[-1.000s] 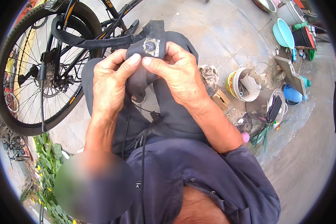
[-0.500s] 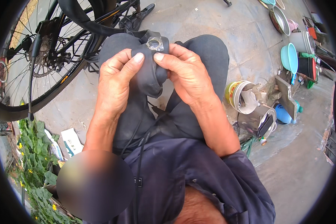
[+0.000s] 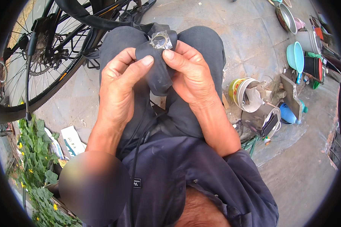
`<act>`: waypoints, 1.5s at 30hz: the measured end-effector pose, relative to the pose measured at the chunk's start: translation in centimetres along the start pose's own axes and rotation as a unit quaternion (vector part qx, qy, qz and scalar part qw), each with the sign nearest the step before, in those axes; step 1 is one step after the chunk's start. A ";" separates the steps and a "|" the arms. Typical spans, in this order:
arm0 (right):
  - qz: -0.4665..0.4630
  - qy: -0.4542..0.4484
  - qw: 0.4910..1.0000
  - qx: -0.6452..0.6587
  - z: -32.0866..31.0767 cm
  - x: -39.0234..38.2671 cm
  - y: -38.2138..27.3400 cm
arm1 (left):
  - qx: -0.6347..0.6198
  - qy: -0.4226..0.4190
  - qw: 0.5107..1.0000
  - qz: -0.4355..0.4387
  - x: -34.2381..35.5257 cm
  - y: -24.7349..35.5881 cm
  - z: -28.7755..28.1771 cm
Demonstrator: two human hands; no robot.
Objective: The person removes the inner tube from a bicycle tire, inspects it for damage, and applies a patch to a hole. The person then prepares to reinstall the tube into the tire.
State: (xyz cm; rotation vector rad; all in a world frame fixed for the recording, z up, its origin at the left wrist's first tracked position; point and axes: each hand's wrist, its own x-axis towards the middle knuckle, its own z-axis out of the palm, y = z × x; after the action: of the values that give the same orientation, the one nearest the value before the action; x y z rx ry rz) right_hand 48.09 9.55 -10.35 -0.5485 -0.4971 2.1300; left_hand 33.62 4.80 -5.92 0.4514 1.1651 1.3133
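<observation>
A black rubber inner tube (image 3: 158, 77) is bent over between my two hands, above my knees. On its upper face sits a patch (image 3: 161, 39) with a shiny clear film, its edges partly lifted. My left hand (image 3: 119, 75) pinches the tube on the left, thumb on top and fingers underneath. From the right, my right hand (image 3: 191, 70) grips it the same way, its thumb tip just below the film. The rest of the tube runs up and left toward the bicycle wheel (image 3: 60, 56).
Buckets (image 3: 243, 94) holding tools and scraps stand on the floor to my right. Farther right are a light-blue basin (image 3: 294, 56), a metal pan (image 3: 288, 20) and a blue bottle (image 3: 288, 113). Leafy plants (image 3: 38, 159) and a white packet (image 3: 72, 140) lie at the left.
Both hands have shifted slightly right with the tube. The tube's hanging part has straightened, and the film patch sits a little higher. My right thumb has moved closer to the film's lower edge.
</observation>
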 end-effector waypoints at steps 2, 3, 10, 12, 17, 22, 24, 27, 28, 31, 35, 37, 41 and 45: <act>0.010 -0.002 1.000 -0.007 0.1 -0.2 -0.2 | 0.008 -0.004 1.000 0.013 -0.5 -0.1 -0.2; 0.003 0.000 1.000 -0.011 0.2 -0.3 -0.2 | 0.011 -0.006 1.000 0.020 -0.6 -0.1 -0.2; -0.059 0.029 0.997 -0.031 0.3 -1.5 -0.4 | -0.029 -0.019 0.999 0.038 -1.1 -1.1 0.9; -0.069 0.041 0.996 -0.034 0.4 -1.9 -0.4 | -0.053 -0.022 0.998 0.036 -1.2 -1.3 1.2; -0.097 0.072 0.991 -0.062 0.9 -2.4 -0.6 | -0.037 -0.033 0.998 -0.026 -1.4 -1.3 1.6; -0.127 0.110 0.969 -0.181 1.1 -2.6 -0.7 | -0.004 0.023 0.999 -0.025 -2.0 -1.6 3.2; -0.125 0.110 0.965 -0.203 0.9 -2.9 -0.9 | 0.009 0.030 0.999 -0.022 -1.8 -2.1 3.2; -0.114 0.096 0.973 -0.175 0.5 -3.3 -1.2 | 0.049 0.030 0.998 0.001 -1.8 -2.2 2.8; -0.112 0.100 0.977 -0.154 0.7 -3.4 -1.2 | 0.048 0.027 0.998 0.004 -1.9 -2.2 2.7; -0.106 0.101 0.984 -0.097 0.8 -3.5 -0.8 | 0.048 0.007 0.999 0.010 -1.8 -2.3 2.5; -0.080 0.097 0.992 -0.029 0.8 -3.5 -0.4 | 0.020 -0.033 0.999 0.009 -1.6 -2.3 1.7; -0.068 0.103 0.992 -0.021 0.8 -3.4 -0.3 | -0.012 -0.042 0.999 0.006 -1.6 -2.3 1.6; -0.057 0.092 0.994 -0.015 0.7 -3.5 -0.1 | -0.067 -0.048 0.997 -0.004 -1.6 -2.4 1.1; -0.070 0.076 0.988 -0.113 0.5 -3.8 -0.3 | -0.070 -0.022 0.997 -0.004 -2.2 -2.3 1.1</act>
State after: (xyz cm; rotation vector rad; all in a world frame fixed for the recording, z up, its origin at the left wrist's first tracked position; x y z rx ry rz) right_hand 50.07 6.55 -8.97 -0.7742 -0.6763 1.8926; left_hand 36.06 2.57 -6.49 0.3714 1.0287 1.3627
